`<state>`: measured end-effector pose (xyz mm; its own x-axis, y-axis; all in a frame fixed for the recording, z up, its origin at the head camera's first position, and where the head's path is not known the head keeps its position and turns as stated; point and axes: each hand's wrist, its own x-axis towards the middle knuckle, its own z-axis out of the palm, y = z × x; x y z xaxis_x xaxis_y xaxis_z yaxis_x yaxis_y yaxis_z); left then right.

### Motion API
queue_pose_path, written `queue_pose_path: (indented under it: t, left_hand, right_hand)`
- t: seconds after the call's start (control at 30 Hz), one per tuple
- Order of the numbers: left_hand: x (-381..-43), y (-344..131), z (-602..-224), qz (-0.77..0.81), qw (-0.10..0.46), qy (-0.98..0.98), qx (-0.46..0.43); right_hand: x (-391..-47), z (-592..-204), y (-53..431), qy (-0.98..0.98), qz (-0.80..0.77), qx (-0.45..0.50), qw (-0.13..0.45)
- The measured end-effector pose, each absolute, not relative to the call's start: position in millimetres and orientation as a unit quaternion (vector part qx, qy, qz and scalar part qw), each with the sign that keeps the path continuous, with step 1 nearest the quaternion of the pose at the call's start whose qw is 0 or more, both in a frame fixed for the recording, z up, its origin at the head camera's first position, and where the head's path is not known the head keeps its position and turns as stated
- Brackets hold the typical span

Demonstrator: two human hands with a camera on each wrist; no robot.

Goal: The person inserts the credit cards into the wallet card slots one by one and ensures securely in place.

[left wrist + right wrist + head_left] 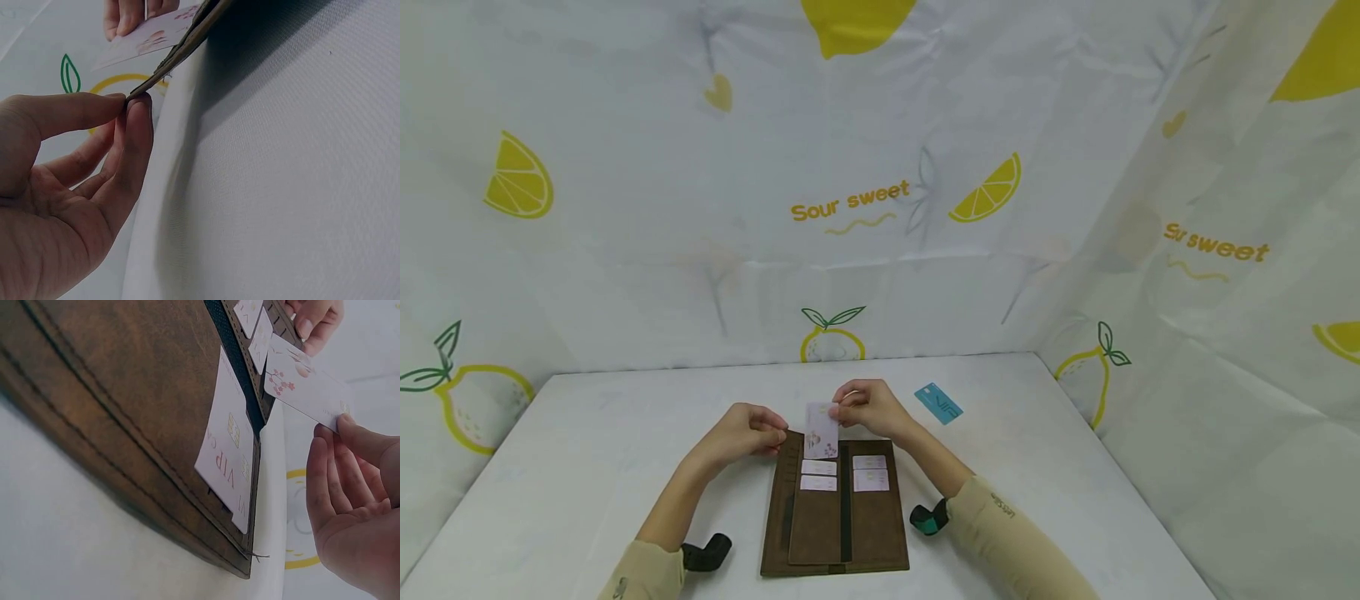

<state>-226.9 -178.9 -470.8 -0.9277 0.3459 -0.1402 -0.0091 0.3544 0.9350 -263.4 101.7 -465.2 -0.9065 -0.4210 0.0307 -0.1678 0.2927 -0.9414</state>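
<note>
A brown wallet (872,533) lies spread open on the table, its stitched edges showing in the right wrist view. My left hand (747,435) pinches the wallet's upper left corner between thumb and fingertips. Between thumb and fingers of my right hand (868,406) is a white card (822,432) with pink blossoms and a chip. The card's lower end overlaps the wallet's top left slots. Two pale cards (818,475) sit in the slots under it, and two more, VIP cards (226,447), sit in the other half's slots.
A blue VIP card (938,403) lies flat on the white table (1037,483), beyond my right forearm. Dark straps with black pieces (706,553) are at both wrists. A white lemon-print cloth (662,208) hangs behind and to the right.
</note>
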Motion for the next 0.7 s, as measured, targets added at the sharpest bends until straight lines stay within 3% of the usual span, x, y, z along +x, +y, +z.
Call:
queue_pose_path:
  t: [0.7]
  left_hand:
    - [-227.8, -178.2, -472.6, 0.559, 0.157, 0.808, 0.098]
  right_hand:
    - [-262.3, -471.0, 97.6, 0.802, -0.561, -0.164, 0.121]
